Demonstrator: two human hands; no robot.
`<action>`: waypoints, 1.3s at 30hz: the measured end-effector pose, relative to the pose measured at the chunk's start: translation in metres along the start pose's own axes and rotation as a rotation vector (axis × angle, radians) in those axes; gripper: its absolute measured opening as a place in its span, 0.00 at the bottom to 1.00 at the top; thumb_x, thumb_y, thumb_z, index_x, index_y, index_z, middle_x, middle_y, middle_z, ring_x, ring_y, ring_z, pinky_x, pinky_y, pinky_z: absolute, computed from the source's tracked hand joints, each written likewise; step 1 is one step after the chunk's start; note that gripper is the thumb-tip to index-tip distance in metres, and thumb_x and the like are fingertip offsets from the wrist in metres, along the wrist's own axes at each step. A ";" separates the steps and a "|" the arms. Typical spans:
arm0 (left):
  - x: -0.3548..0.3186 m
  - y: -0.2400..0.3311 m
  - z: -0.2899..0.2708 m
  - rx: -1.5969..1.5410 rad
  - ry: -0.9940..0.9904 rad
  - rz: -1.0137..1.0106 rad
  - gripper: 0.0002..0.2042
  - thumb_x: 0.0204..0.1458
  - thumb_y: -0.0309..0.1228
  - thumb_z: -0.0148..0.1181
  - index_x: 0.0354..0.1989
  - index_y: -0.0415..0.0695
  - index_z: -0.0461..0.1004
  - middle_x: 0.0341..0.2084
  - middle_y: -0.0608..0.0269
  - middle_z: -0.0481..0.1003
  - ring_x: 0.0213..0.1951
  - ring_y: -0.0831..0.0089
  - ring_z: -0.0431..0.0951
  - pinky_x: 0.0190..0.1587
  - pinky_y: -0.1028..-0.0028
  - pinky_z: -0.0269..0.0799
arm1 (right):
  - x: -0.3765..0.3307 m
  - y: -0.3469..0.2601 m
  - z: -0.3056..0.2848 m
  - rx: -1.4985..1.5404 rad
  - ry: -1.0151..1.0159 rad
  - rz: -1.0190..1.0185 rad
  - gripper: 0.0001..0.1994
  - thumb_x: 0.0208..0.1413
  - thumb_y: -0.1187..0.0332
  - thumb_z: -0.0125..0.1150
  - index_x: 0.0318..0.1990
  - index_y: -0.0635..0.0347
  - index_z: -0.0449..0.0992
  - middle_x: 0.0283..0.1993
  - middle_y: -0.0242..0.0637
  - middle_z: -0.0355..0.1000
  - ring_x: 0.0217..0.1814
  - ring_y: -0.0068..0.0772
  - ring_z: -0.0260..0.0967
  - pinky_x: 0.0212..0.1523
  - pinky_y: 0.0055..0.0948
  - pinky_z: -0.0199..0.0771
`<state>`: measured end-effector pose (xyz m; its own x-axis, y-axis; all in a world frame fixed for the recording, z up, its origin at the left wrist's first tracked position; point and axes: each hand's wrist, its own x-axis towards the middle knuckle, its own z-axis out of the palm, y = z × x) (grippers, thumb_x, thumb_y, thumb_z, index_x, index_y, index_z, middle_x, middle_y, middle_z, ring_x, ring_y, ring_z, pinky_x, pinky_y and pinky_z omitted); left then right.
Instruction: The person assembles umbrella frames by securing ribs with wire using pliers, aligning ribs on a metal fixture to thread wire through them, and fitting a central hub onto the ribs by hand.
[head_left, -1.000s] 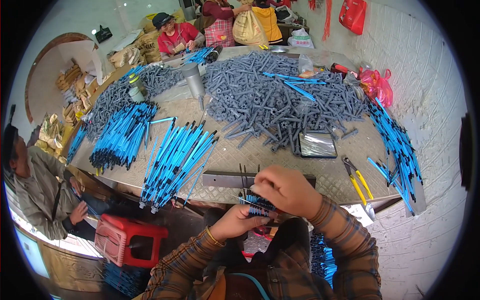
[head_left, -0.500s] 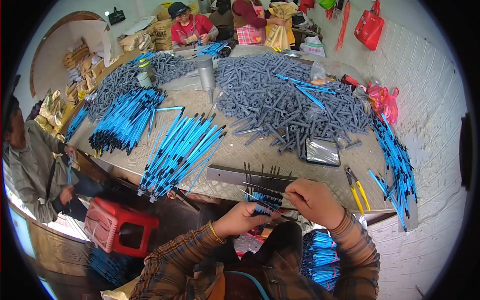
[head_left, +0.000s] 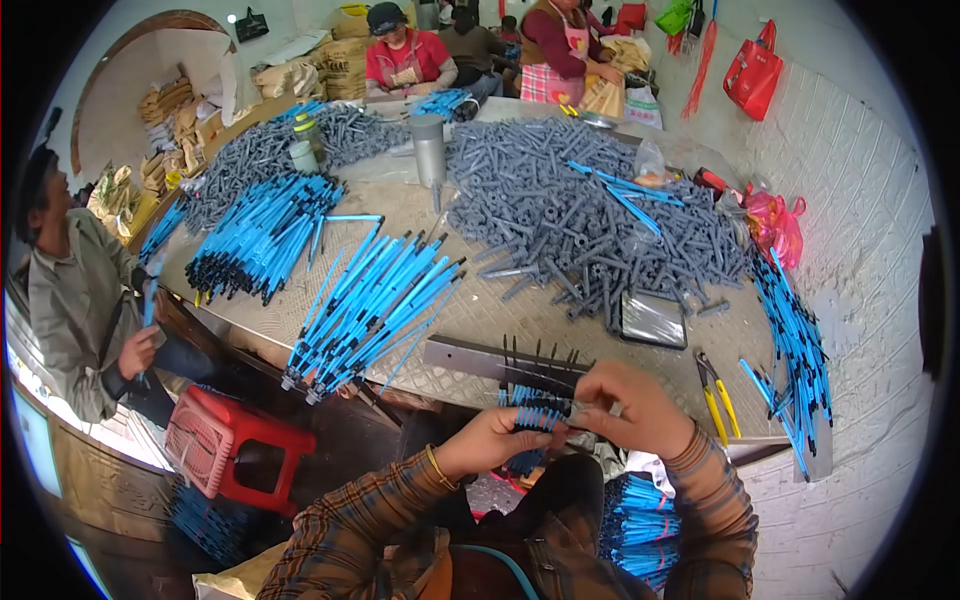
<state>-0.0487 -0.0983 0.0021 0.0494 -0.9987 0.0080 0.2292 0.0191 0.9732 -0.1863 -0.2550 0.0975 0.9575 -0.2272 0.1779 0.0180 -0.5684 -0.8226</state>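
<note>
At the table's near edge my left hand point(head_left: 492, 438) is closed round a bundle of thin blue rods point(head_left: 538, 417) with black parts. My right hand point(head_left: 636, 408) is closed in a pinch just right of the bundle. Thin light wire-like strands show by its fingertips, but what it grips is too small to make out. Beyond the bundle lies a dark metal bar point(head_left: 470, 358) with several upright dark pins point(head_left: 540, 352). A loose fan of blue rods with black fittings point(head_left: 375, 310) lies to the left of my hands.
A big heap of grey plastic tubes point(head_left: 590, 220) covers the table's middle. Yellow-handled pliers point(head_left: 718, 395) and more blue rods point(head_left: 790, 320) lie at right. A red stool point(head_left: 240, 450) stands left, near a standing person point(head_left: 85, 300). Other people sit and stand across the table.
The bundle has turned in my left hand and its rods now show more blue. My right hand has shifted slightly right and down. The person at left has raised a blue rod.
</note>
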 end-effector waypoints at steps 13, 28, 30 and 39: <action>-0.001 0.001 -0.007 -0.011 -0.018 0.006 0.10 0.54 0.22 0.49 0.45 0.37 0.71 0.40 0.61 0.74 0.46 0.74 0.72 0.50 0.73 0.66 | 0.005 0.019 0.000 -0.041 -0.060 -0.160 0.04 0.45 0.75 0.58 0.26 0.61 0.68 0.25 0.34 0.64 0.28 0.31 0.62 0.29 0.26 0.62; 0.000 -0.006 -0.005 0.044 -0.008 0.077 0.10 0.54 0.23 0.50 0.44 0.38 0.71 0.37 0.64 0.75 0.42 0.78 0.73 0.47 0.77 0.67 | 0.009 0.022 -0.003 -0.065 -0.066 -0.228 0.05 0.47 0.72 0.58 0.28 0.62 0.70 0.24 0.37 0.64 0.26 0.34 0.64 0.27 0.28 0.63; 0.000 -0.008 -0.005 0.069 -0.007 0.112 0.10 0.54 0.24 0.50 0.44 0.38 0.71 0.37 0.64 0.75 0.42 0.78 0.73 0.47 0.77 0.67 | 0.005 0.022 -0.003 -0.048 -0.095 -0.235 0.05 0.46 0.72 0.58 0.29 0.62 0.70 0.26 0.37 0.65 0.27 0.33 0.65 0.28 0.27 0.64; -0.007 -0.002 -0.006 -0.035 -0.004 -0.049 0.10 0.54 0.22 0.50 0.44 0.37 0.71 0.42 0.62 0.74 0.47 0.75 0.71 0.51 0.75 0.65 | 0.015 0.084 -0.046 -0.155 0.261 0.061 0.06 0.48 0.72 0.56 0.33 0.63 0.71 0.28 0.40 0.68 0.30 0.30 0.66 0.33 0.26 0.67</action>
<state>-0.0441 -0.0910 -0.0017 0.0331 -0.9987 -0.0387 0.2650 -0.0286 0.9638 -0.1839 -0.3425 0.0554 0.8487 -0.4489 0.2795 -0.1009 -0.6563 -0.7477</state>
